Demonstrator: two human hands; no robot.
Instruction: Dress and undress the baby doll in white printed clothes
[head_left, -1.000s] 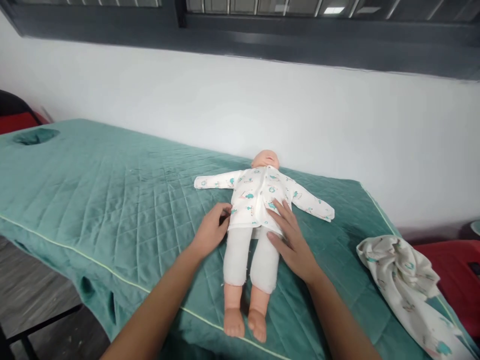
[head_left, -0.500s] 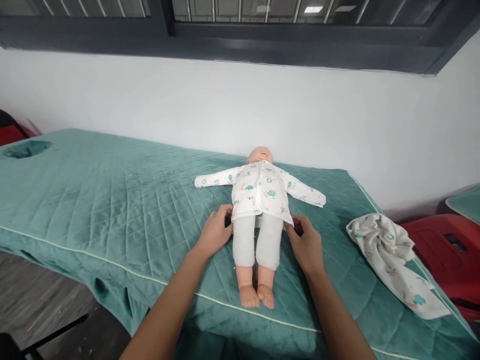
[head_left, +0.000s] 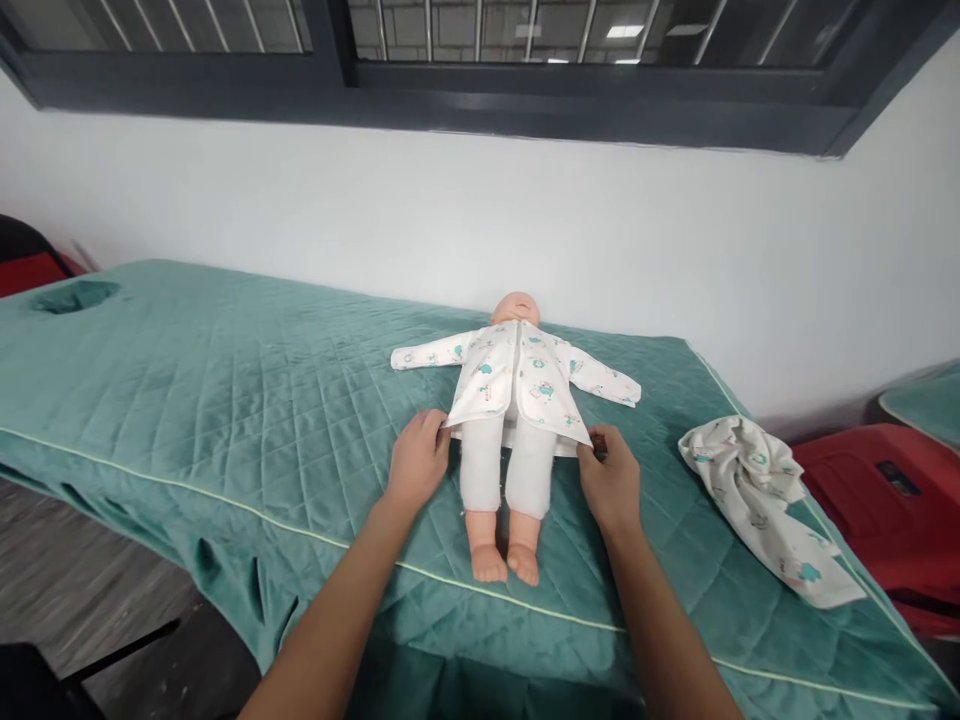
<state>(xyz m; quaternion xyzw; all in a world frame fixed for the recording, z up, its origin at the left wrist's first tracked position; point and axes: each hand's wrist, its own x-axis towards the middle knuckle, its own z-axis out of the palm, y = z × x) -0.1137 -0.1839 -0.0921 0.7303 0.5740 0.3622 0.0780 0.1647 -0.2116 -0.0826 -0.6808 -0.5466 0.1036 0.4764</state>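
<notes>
A baby doll (head_left: pixel 516 308) lies on its back, its head toward the wall and its bare feet toward me. It wears a white baby shirt (head_left: pixel 547 385) with small green and red prints, both sleeves stretched out sideways. White material covers its legs down to the shins. My left hand (head_left: pixel 418 458) pinches the shirt's lower corner at the doll's hip on the left. On the other side, my right hand (head_left: pixel 611 478) grips the opposite lower corner. The hem is spread between my hands, and the front edges part at the bottom.
The doll rests on a bed with a green quilted cover (head_left: pixel 285 400). Crumpled printed baby clothing (head_left: pixel 761 500) lies near the bed's right end. A red chair-like object (head_left: pixel 877 500) stands beyond it. Behind the bed is a white wall (head_left: pixel 450 210) under a barred window.
My hands have drawn the shirt's lower corners outward, so the hem is wider and the front gap has opened. The doll's legs show a little further apart.
</notes>
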